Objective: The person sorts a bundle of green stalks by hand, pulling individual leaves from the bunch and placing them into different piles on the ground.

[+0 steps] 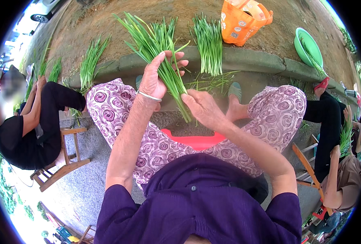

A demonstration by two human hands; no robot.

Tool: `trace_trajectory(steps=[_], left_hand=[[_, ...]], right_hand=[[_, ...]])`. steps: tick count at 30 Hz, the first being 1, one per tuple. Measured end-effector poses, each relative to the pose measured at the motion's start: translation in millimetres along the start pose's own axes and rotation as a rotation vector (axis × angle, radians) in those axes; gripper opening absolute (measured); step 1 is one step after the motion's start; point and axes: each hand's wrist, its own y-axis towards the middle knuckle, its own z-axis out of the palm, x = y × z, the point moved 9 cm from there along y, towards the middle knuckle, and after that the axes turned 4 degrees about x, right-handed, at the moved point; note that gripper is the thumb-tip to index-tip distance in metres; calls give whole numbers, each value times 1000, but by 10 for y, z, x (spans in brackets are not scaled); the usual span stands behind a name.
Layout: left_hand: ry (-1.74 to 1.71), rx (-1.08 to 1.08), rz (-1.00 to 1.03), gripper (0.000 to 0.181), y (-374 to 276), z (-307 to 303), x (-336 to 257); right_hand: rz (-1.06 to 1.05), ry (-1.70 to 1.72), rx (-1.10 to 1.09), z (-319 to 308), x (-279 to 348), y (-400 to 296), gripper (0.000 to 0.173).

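A loose bunch of long green leaves, likely garlic chives [145,41], slants across my left hand [156,76]. The thumb and palm hold it while the fingers curl loosely behind; a bangle circles that wrist. At the pale stem ends, my right hand [203,105] grips the stems between thumb and fingers. Stray leaves hang over the left fingers. Beyond the hands, one pile of chives [165,30] lies partly hidden behind the held bunch. Another neat pile [209,45] rests across the kerb to its right, and loose trimmings [212,82] are scattered below it.
An orange bag [243,24] stands past the stone kerb [253,59]. Farther right, a green basin [310,47] tilts with chives in it. Seated people handle greens on both sides, near a wooden chair [72,158]. A red stool [195,141] is beneath me.
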Motion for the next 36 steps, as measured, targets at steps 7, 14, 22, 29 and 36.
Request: trace_trajectory(steps=[7,14,22,29,36], left_hand=[[0,-20,4,19,-30,7,28],[25,-137,12,27,-21,-77,88],[404,-124,-75,62,-77,-136,92],[659,-195,-211,55,-261,-212,16],[1299,-478,64,27,-328,-526,-434]], right_hand=[[12,-58,-144,161,11,-122,48],[73,-72,-175,135,-192,-51,23],[216,652,214,194,-199,-72,26],[289,931,331,19,-202,-122,32],[286,1027,377,-32,-180,-118,29]])
